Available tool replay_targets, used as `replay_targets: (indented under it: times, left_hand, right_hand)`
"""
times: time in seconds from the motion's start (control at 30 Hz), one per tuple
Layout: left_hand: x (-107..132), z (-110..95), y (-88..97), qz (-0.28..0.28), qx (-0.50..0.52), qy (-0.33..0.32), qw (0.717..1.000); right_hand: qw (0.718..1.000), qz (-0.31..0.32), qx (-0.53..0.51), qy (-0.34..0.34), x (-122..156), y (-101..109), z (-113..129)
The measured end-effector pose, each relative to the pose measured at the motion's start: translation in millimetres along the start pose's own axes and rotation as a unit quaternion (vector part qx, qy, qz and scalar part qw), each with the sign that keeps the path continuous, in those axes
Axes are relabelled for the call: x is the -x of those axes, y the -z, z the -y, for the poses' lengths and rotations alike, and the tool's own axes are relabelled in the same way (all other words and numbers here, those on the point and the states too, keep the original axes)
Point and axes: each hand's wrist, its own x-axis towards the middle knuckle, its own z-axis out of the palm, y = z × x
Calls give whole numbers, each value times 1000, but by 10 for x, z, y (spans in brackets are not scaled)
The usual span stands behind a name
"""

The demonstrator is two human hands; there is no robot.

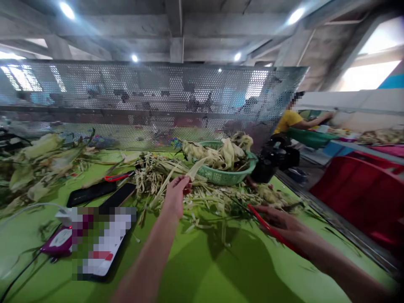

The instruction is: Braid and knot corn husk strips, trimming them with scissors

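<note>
Pinched between the thumb and fingers of my left hand is a pale dried corn husk strip, pointing up and right in front of the basket. My right hand is closed around a long red-handled tool with a thin dark tip pointing left; its exact kind is not clear. Beyond my left hand, a green plastic basket holds crumpled dried husks. Cut husk scraps lie between and beyond my hands. A bundle of thin husk strips lies left of the basket.
On the green table, phones, a purple cabled device and another red-handled tool lie left. Husks heap farther left. A perforated metal screen stands behind. Right are a black object, red chair and person in yellow.
</note>
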Motion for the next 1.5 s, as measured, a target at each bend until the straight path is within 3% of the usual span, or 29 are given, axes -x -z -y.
replay_targets:
  times: [0.1, 0.37, 0.57, 0.7, 1.2, 1.5]
  left_hand:
    - [3, 13, -4, 9, 16, 10, 1000]
    - [25, 43, -41, 27, 29, 35, 999]
    - [73, 52, -95, 53, 22, 46, 997]
    - [83, 68, -109, 64, 9, 52, 997]
    - [102, 100, -130, 97, -33, 53, 993]
    - [116, 110, -116, 109, -44, 57, 991]
  right_hand:
    - [998, 57, -16, -16, 8, -30, 121]
    - [991, 115, -48, -40, -25, -157, 231]
    - [989, 114, -73, 56, -110, -341, 626]
    - [982, 132, -94, 97, -155, -413, 756]
    - [981, 131, -98, 104, -205, -472, 723]
    - [988, 92, -55, 108, -234, -499, 671]
